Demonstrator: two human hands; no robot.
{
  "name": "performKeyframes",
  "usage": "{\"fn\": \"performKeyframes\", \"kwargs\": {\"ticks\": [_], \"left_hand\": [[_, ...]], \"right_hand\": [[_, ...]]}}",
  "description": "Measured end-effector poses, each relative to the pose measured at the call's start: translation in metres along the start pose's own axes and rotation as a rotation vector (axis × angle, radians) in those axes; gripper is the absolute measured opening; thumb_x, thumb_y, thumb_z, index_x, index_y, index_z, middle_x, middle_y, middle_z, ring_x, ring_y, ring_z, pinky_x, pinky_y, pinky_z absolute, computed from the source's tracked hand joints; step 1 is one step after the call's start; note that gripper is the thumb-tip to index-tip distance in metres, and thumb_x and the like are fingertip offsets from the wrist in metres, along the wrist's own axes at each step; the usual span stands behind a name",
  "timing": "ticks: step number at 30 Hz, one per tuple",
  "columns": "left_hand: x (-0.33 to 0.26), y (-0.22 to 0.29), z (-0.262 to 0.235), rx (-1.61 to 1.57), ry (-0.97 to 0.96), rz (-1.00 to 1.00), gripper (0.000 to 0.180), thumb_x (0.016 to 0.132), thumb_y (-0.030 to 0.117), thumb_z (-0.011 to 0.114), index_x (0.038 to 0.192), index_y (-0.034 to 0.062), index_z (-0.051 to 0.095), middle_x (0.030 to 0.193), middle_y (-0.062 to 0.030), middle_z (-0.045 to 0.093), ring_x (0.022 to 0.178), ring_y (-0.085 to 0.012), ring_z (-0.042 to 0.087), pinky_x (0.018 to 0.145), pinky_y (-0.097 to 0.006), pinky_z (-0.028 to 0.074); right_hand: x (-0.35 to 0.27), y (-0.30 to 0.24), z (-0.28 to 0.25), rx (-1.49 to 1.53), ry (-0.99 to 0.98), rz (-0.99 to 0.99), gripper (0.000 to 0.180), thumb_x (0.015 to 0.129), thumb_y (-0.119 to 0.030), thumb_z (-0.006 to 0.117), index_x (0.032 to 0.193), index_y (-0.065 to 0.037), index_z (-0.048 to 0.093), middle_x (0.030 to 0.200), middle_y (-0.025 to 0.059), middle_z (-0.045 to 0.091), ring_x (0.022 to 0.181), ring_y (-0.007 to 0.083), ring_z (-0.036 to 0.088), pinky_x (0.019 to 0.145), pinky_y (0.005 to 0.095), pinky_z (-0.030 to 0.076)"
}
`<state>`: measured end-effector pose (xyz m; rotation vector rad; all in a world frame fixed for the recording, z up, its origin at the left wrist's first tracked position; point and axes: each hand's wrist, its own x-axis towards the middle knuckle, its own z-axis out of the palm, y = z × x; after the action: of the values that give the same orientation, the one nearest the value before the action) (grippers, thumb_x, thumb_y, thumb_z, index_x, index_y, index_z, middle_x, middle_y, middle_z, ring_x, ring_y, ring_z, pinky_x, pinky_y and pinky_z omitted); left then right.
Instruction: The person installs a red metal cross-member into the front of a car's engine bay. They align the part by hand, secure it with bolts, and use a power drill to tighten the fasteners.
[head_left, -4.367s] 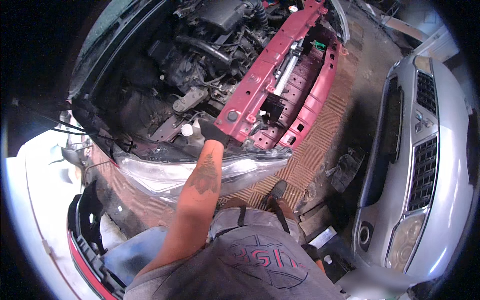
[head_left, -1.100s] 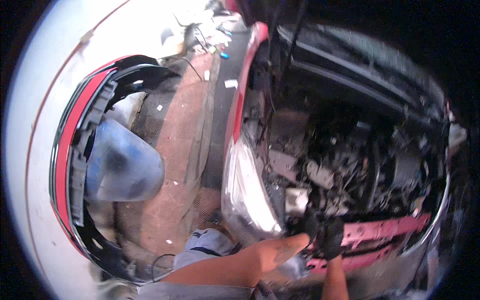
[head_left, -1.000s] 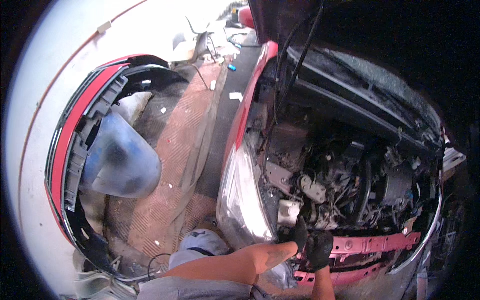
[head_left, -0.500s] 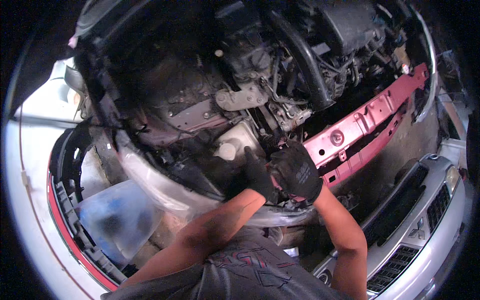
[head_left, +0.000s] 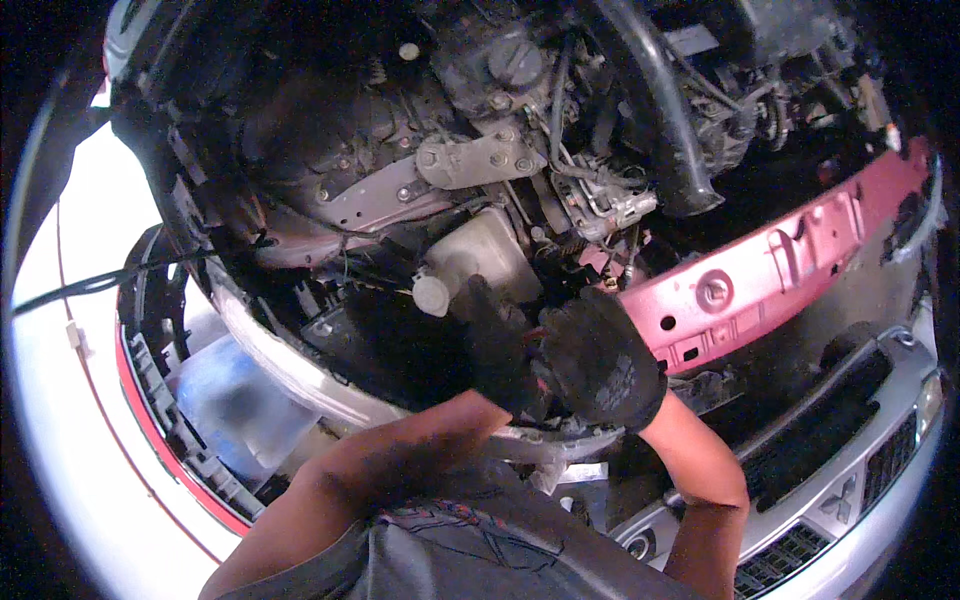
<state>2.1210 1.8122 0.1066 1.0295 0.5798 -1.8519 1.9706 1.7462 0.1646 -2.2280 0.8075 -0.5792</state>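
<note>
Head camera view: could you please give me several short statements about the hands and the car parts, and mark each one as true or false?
1. The left hand and the right hand wear dark gloves. True.
2. The two hands are far apart. False: they are close together.
3. The red bar extends to the right of the white tank. True.
4. The tank's cap is bright blue. False: the cap is whitish.
5. The silver bumper is at the upper left of the picture. False: the silver bumper is at the lower right.
</note>
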Motion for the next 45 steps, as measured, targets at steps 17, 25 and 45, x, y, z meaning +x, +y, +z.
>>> {"fn": "performKeyframes", "kwargs": {"ticks": [17,25,45], "left_hand": [[0.071,-0.015,-0.006,0.056,-0.241,0.155,0.077,0.094,0.070,0.034,0.134,0.0070,0.052,0.124,-0.0118,0.060,0.111,-0.0292,0.059,0.099,-0.044,0.046],[0.039,0.008,0.009,-0.188,-0.426,-0.330,0.095,0.078,0.083,0.041,0.137,0.0086,0.050,0.133,-0.0168,0.054,0.122,-0.0337,0.052,0.107,-0.047,0.040],[-0.011,0.004,0.021,-0.048,-0.192,-0.155,0.107,0.070,0.092,0.038,0.130,0.0036,0.050,0.122,-0.0179,0.057,0.109,-0.0340,0.056,0.099,-0.046,0.043]], "right_hand": [[0.001,-0.059,0.058,-0.456,0.815,0.411,0.017,0.085,-0.008,0.063,0.102,-0.005,0.062,0.097,0.0157,0.065,0.097,0.0353,0.061,0.097,0.0458,0.044],[-0.001,-0.026,0.059,-0.499,0.780,0.302,0.021,0.080,-0.012,0.069,0.098,-0.006,0.061,0.096,0.0146,0.065,0.094,0.0402,0.061,0.087,0.0510,0.049],[-0.023,-0.017,0.052,-0.254,0.655,0.249,0.024,0.082,-0.020,0.070,0.101,-0.009,0.060,0.093,0.0158,0.063,0.090,0.0389,0.060,0.083,0.0499,0.048]]}}
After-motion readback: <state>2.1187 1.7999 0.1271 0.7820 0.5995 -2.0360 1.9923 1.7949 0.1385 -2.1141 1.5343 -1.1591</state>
